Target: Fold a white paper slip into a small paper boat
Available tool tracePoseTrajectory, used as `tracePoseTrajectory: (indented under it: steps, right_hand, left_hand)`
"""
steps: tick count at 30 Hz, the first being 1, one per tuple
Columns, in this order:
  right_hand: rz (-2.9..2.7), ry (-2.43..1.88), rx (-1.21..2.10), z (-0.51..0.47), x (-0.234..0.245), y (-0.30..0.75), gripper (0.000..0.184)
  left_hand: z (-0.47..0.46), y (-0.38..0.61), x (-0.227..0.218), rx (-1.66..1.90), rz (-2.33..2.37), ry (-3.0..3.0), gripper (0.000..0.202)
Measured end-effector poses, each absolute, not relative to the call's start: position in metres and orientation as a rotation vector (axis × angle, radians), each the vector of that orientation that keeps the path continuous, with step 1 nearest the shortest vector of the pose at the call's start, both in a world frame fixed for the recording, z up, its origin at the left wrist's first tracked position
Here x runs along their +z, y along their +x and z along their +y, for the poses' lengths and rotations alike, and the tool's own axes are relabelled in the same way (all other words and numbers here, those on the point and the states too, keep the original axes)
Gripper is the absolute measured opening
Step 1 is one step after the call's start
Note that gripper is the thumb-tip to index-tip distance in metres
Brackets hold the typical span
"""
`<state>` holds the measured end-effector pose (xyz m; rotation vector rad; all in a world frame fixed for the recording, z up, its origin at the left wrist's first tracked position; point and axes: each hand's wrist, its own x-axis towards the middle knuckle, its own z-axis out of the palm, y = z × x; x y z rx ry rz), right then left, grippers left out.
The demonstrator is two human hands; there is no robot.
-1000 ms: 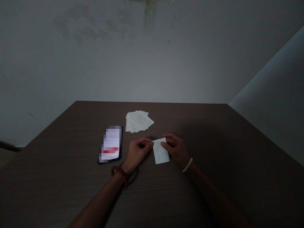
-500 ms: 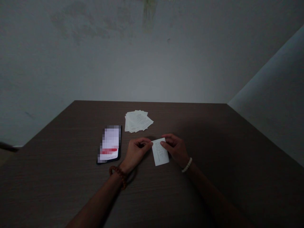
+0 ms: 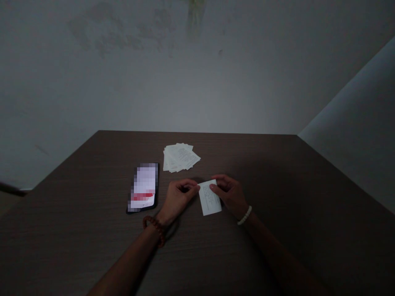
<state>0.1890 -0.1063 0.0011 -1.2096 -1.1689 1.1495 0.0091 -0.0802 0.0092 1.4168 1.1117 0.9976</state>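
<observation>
A small white paper slip (image 3: 210, 200) with printed lines lies between my hands on the dark wooden table (image 3: 277, 172). My left hand (image 3: 177, 199), a brown bead bracelet on its wrist, pinches the slip's upper left corner with curled fingers. My right hand (image 3: 230, 195), wearing a white bead bracelet, grips the slip's upper right edge with thumb and fingers. Both hands rest low on the table.
A fanned stack of similar paper slips (image 3: 180, 157) lies just beyond my hands. A phone (image 3: 143, 187) with a lit screen lies flat to the left of my left hand. Grey walls rise behind the table's far edge and at the right.
</observation>
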Motion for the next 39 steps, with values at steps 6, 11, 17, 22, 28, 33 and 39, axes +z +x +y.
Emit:
tracePoseTrajectory:
  steps: [6, 11, 17, 22, 28, 33, 39]
  right_hand:
    - [-1.163, -1.209, 1.160, -0.1074, 0.0031, 0.1880, 0.030]
    - [-1.139, -1.206, 1.165, -0.1070, 0.0029, 0.1875, 0.031]
    - [-1.137, -1.192, 1.182, -0.1066, 0.0011, 0.1887, 0.033]
    - [-1.152, -1.197, 1.174, -0.1063, -0.0016, 0.1899, 0.033]
    - [-1.161, -1.211, 1.162, -0.1062, -0.0001, 0.1890, 0.033]
    - [-1.118, -1.216, 1.160, -0.1049, 0.0010, 0.1879, 0.026]
    - [-1.052, -1.225, 1.201, -0.1043, 0.0027, 0.1895, 0.028]
  left_hand:
    - [-0.0796, 0.0088, 0.0083, 0.979, 1.105, 1.422, 0.016]
    - [-0.0798, 0.0084, 0.0095, 0.977, 1.117, 1.427, 0.017]
    - [-0.0798, 0.0082, 0.0090, 0.973, 1.130, 1.427, 0.018]
    - [-0.0806, 0.0080, 0.0104, 0.956, 1.110, 1.412, 0.020]
    - [-0.0804, 0.0067, 0.0111, 0.947, 1.082, 1.432, 0.019]
    - [-0.0810, 0.0058, 0.0111, 0.924, 1.061, 1.402, 0.018]
    - [-0.0817, 0.0065, 0.0138, 0.931, 1.084, 1.387, 0.016]
